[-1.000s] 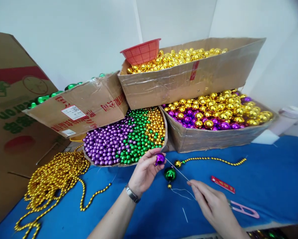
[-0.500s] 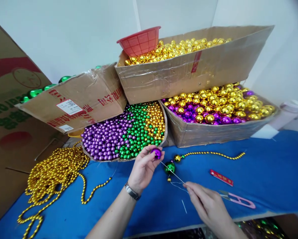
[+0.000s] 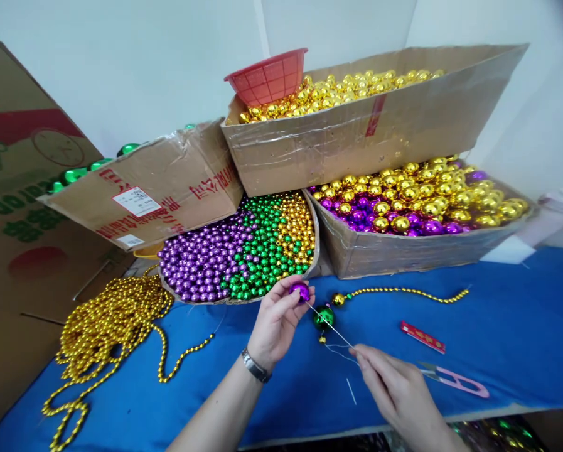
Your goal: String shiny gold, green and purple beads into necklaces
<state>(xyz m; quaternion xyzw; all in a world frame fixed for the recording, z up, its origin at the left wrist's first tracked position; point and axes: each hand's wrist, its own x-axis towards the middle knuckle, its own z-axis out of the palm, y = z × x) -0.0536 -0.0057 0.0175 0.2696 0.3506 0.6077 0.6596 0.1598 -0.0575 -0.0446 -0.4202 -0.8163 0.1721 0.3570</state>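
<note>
Between the fingertips of my left hand (image 3: 276,320) is a shiny purple bead (image 3: 300,291). My right hand (image 3: 394,383) pinches a long thin needle (image 3: 331,326), its far end at the purple bead; whether it is inside the hole I cannot tell. A thin pale thread (image 3: 340,353) trails from near my right fingers toward a small gold bead (image 3: 322,339). Beside it on the blue cloth lies a larger green bead (image 3: 324,317). Behind these, a gold bead (image 3: 338,299) leads into a string of small gold beads (image 3: 408,289).
Scissors (image 3: 460,381) and a red packet (image 3: 422,337) lie on the right of the blue cloth (image 3: 507,314). Coiled gold bead strings (image 3: 112,326) are at left. Behind stand a tray of small beads (image 3: 206,263) and cardboard boxes (image 3: 370,147), one with a red basket (image 3: 267,75).
The view has shifted slightly, so everything sits a little further right. My hands hold the bead and needle in nearly the same pose.
</note>
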